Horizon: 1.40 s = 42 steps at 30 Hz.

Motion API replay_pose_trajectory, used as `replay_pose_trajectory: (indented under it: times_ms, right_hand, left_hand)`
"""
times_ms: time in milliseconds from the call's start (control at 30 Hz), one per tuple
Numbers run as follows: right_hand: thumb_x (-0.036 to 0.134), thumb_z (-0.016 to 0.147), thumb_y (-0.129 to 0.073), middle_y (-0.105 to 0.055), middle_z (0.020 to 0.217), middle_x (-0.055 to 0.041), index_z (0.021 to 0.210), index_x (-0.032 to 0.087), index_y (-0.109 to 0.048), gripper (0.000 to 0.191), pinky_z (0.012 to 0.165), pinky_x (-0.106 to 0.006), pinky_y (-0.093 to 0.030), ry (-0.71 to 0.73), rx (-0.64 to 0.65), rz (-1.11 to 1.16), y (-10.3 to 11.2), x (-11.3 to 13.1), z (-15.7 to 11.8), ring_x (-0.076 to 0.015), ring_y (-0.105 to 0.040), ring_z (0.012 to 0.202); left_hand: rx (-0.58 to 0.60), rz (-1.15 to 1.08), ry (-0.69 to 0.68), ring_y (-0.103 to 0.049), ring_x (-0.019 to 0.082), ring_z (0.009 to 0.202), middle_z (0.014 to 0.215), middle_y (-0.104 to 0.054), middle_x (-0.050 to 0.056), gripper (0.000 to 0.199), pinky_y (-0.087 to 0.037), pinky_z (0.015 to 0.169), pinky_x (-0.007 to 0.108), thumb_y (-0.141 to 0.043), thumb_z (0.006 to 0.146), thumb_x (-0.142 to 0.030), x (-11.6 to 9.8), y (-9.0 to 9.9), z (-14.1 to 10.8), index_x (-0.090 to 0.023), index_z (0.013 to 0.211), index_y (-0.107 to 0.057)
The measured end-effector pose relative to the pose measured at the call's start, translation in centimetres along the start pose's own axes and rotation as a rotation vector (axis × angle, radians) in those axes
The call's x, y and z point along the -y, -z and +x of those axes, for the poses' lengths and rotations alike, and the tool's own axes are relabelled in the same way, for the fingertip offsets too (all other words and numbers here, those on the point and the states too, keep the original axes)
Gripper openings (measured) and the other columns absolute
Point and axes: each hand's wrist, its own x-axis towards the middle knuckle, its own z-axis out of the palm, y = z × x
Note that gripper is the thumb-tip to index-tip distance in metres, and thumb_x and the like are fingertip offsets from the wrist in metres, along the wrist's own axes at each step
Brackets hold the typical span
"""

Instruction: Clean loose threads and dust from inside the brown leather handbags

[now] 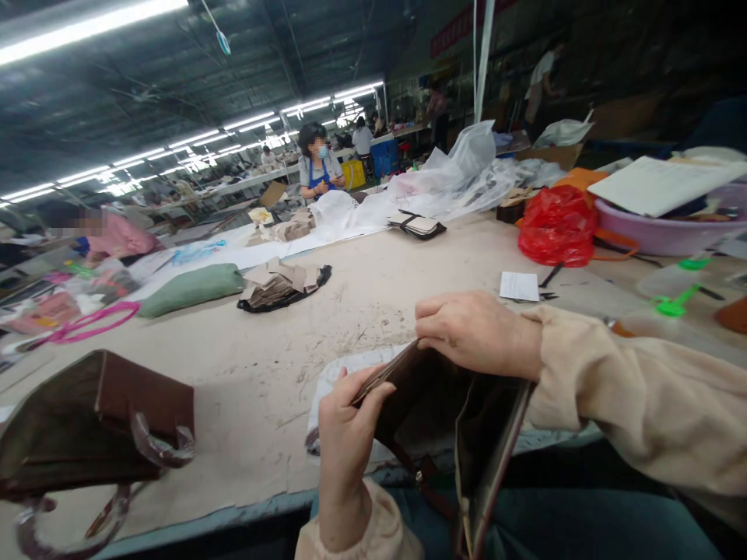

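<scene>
A dark brown handbag (425, 400) hangs at the near table edge, its mouth facing me and its inside showing. My left hand (352, 412) pinches the bag's rim at the left, thumb inside and fingers outside. Further along the same rim, my right hand (467, 330) is closed on the edge, knuckles up. A divider stands inside the bag, and a strap with a small metal fitting hangs in front. Under the bag lies a pale sheet (327, 381). Another brown handbag (145, 397) with plastic-wrapped handles lies on its side at the left.
On the table (362, 299) lie a green cushion-like bundle (192, 289), a stack of brown pieces (280, 284) and a red plastic bag (557, 225). A purple basin (671, 233) and green-capped bottles (671, 307) stand at the right. Across the table works a person in a blue apron (322, 175).
</scene>
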Motion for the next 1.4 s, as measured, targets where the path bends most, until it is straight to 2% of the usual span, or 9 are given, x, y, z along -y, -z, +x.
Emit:
replay_pose_trajectory:
  times_ms: [133,467,600,767,867,1000,1133,1333,1400]
  right_hand:
    - [0.023,0.088,-0.050,-0.062,0.083,0.0007,0.071,0.019,-0.063,0.021,0.057,-0.026,-0.026,0.009,-0.017,0.001,-0.1,-0.2,0.0,-0.0111,-0.055,0.074]
    - [0.023,0.087,-0.050,-0.063,0.085,-0.0001,0.073,0.018,-0.064,0.021,0.057,-0.026,-0.028,-0.020,0.009,0.005,0.2,0.0,0.0,-0.0113,-0.056,0.075]
    - [0.022,0.086,-0.050,-0.063,0.086,0.0008,0.072,0.018,-0.063,0.020,0.055,-0.027,-0.027,-0.003,0.030,0.018,0.5,0.2,0.1,-0.0113,-0.057,0.077]
    - [0.022,0.084,-0.053,-0.064,0.089,0.0000,0.076,0.018,-0.066,0.016,0.052,-0.028,-0.025,0.003,0.033,0.007,0.8,0.1,0.2,-0.0126,-0.058,0.078]
    - [0.022,0.084,-0.054,-0.065,0.090,-0.0007,0.078,0.018,-0.068,0.015,0.051,-0.028,-0.025,0.009,0.028,0.007,0.8,0.0,0.3,-0.0134,-0.059,0.079]
    - [0.025,0.084,-0.054,-0.066,0.090,-0.0012,0.080,0.019,-0.070,0.018,0.051,-0.028,-0.025,0.003,0.045,0.003,0.6,-0.1,0.7,-0.0143,-0.060,0.078]
    - [0.031,0.084,-0.053,-0.067,0.094,-0.0022,0.081,0.021,-0.072,0.021,0.052,-0.028,-0.028,-0.061,0.067,0.036,0.6,-0.4,0.6,-0.0165,-0.061,0.082]
    - [0.049,0.081,-0.056,-0.069,0.092,-0.0012,0.119,0.024,-0.060,0.046,0.065,-0.027,-0.038,-0.195,-0.078,0.277,2.3,-1.4,-2.5,-0.0180,-0.062,0.084]
    - [0.054,0.083,-0.052,-0.069,0.087,-0.0002,0.111,0.024,-0.063,0.043,0.067,-0.027,-0.039,-0.294,-0.137,0.297,2.9,-1.5,-3.8,-0.0177,-0.062,0.082]
  left_hand:
    - [0.034,-0.018,-0.013,-0.067,0.024,0.092,0.098,-0.074,0.005,0.026,-0.050,0.092,0.043,-0.065,0.078,-0.034,-0.2,0.5,-0.2,-0.023,0.101,-0.071]
    - [-0.049,0.025,-0.057,-0.067,0.019,0.088,0.089,-0.075,-0.001,0.021,-0.021,0.116,0.048,-0.055,0.085,-0.033,-0.1,0.1,-0.2,-0.025,0.092,-0.073]
    - [0.082,0.179,-0.033,-0.064,0.023,0.103,0.104,-0.072,0.001,0.029,-0.012,0.116,0.056,-0.047,0.089,-0.038,-0.6,1.2,-0.6,-0.028,0.105,-0.070]
    - [0.187,0.377,-0.112,-0.048,0.027,0.126,0.134,-0.056,0.007,0.045,-0.027,0.111,0.055,-0.044,0.089,-0.046,-3.4,3.5,-0.1,-0.027,0.128,-0.054]
    - [0.130,0.592,-0.210,-0.056,0.032,0.117,0.124,-0.062,0.014,0.050,-0.031,0.107,0.054,-0.055,0.082,-0.050,-5.7,2.6,1.9,-0.020,0.121,-0.060]
    - [0.345,0.809,-0.262,-0.068,0.030,0.088,0.095,-0.073,0.013,0.029,-0.048,0.083,0.044,-0.053,0.085,-0.039,-7.6,-0.5,5.3,-0.022,0.100,-0.070]
    - [0.435,0.910,-0.156,-0.067,0.024,0.076,0.081,-0.074,0.008,0.025,-0.043,0.062,0.030,-0.050,0.086,-0.032,-8.0,-2.3,6.5,-0.022,0.083,-0.073]
    - [0.407,0.998,-0.155,-0.066,0.022,0.076,0.081,-0.073,0.009,0.037,-0.038,0.061,0.029,-0.040,0.091,-0.038,-8.1,-2.4,6.1,-0.020,0.082,-0.072]
    - [0.415,1.027,-0.145,-0.066,0.022,0.077,0.082,-0.073,0.009,0.036,-0.037,0.062,0.029,-0.041,0.090,-0.038,-8.2,-2.5,6.3,-0.021,0.082,-0.071]
